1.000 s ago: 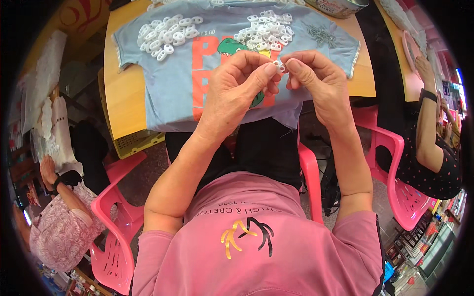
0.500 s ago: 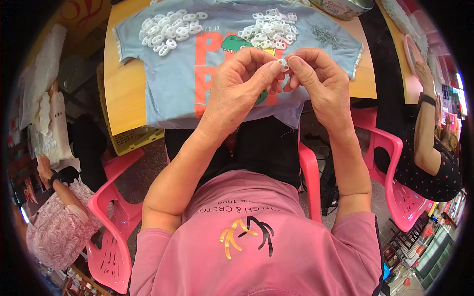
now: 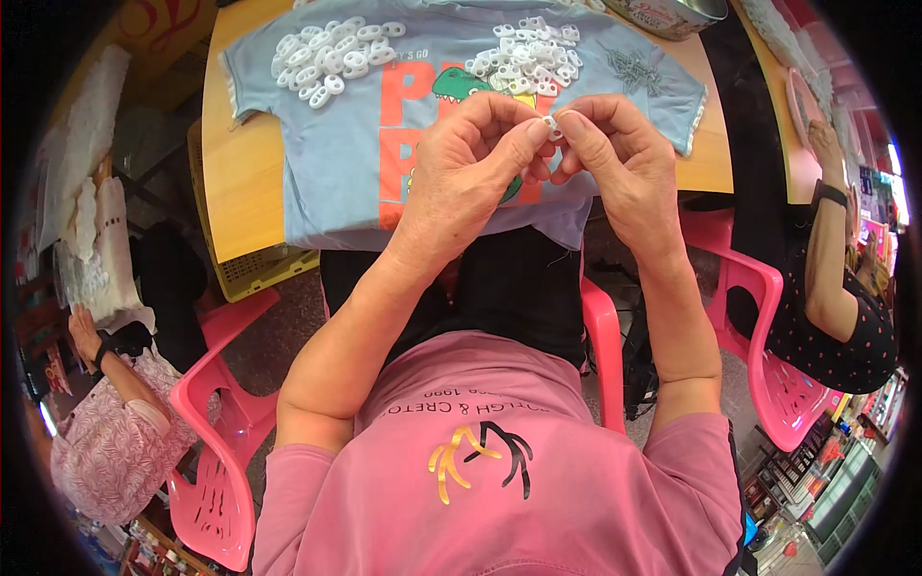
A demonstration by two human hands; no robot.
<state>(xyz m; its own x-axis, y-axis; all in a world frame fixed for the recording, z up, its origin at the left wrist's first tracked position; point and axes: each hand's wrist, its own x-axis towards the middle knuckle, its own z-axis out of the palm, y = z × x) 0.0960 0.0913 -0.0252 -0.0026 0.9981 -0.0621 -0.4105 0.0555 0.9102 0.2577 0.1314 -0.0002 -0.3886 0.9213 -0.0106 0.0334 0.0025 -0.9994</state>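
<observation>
Between my two hands is a small white plastic piece with holes (image 3: 551, 127), mostly covered by fingertips. My left hand (image 3: 471, 158) pinches it from the left with thumb and forefinger. From the right, my right hand (image 3: 619, 158) closes thumb and fingers on its other side. Just beyond the hands lies a pile of white plastic pieces (image 3: 528, 60). A second heap of white oval two-holed pieces (image 3: 322, 58) sits to the far left. Thin greyish small parts (image 3: 631, 69) lie loosely at the far right. All rest on a light blue T-shirt (image 3: 327, 163) with a printed dinosaur.
The shirt covers much of a wooden table (image 3: 240, 182). A round tin (image 3: 667, 14) stands at its far right edge. A yellow crate (image 3: 264, 274) is below the table at left. Pink chairs (image 3: 759, 278) and two co-workers (image 3: 120, 422) flank me.
Both hands stay almost in place around the small white piece, with only slight finger movement. The piles look the same.
</observation>
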